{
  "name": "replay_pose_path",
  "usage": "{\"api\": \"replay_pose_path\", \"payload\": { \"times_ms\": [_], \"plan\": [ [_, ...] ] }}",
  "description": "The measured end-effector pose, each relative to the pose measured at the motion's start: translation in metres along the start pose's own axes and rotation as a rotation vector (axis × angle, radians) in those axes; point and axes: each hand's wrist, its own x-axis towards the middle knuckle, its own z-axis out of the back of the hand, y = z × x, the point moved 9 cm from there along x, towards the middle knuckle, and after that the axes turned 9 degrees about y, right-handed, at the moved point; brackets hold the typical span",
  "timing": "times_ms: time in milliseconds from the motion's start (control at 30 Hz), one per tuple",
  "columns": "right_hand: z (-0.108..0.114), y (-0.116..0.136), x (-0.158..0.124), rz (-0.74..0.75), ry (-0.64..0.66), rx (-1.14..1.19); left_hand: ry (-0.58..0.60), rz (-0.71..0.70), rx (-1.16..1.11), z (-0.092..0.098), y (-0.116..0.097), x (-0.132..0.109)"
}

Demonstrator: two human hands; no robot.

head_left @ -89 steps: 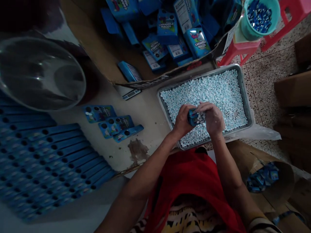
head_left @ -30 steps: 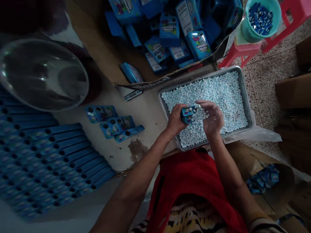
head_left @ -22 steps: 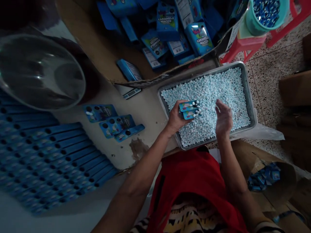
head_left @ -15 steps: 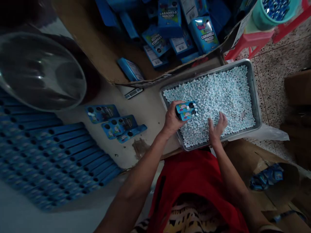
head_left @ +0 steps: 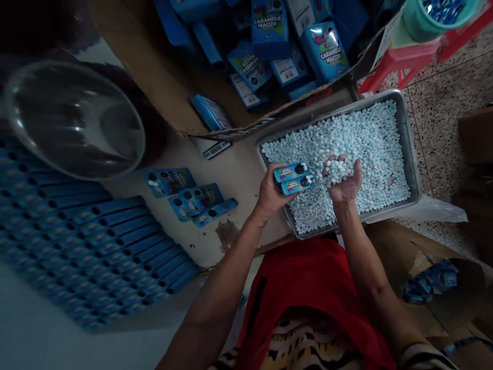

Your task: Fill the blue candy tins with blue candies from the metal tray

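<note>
— While the left hand [head_left: 271,192] pinches two slim blue candy boxes [head_left: 292,178] together over the metal tray [head_left: 412,149], what is the right hand [head_left: 344,181] doing?

— It is cupped palm-up just beside the boxes, half closed around a heap of pale blue candies [head_left: 337,169] scooped from the tray below.

— How far along does it look?

— I judge mid-fill: the round holes in the held boxes look dark. Left of the left hand lie three loose boxes [head_left: 190,198], and beyond them rows of blue boxes [head_left: 88,246]. Plenty of candy remains.
</note>
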Motion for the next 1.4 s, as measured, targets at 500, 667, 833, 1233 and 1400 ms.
{"api": "replay_pose_path", "payload": {
  "times_ms": [500,667,833,1233,1400],
  "plan": [
    [-0.039,0.053,-0.052,0.313,0.108,-0.606,-0.036,-0.106,0.23,-0.014,-0.051,0.01],
    [0.043,0.052,-0.052,0.215,-0.175,-0.603,-0.01,-0.074,0.052,-0.026,-0.036,0.012],
    [0.057,0.047,-0.054,0.198,-0.234,-0.654,0.039,-0.052,-0.121,-0.037,-0.024,0.004],
    [-0.072,-0.042,-0.055,0.17,0.528,-1.078,-0.247,0.055,-0.358,0.033,0.014,-0.04],
    [-0.151,-0.112,-0.013,0.14,0.689,-1.451,-0.585,0.115,-0.412,0.096,0.064,-0.06]
  ]
}}
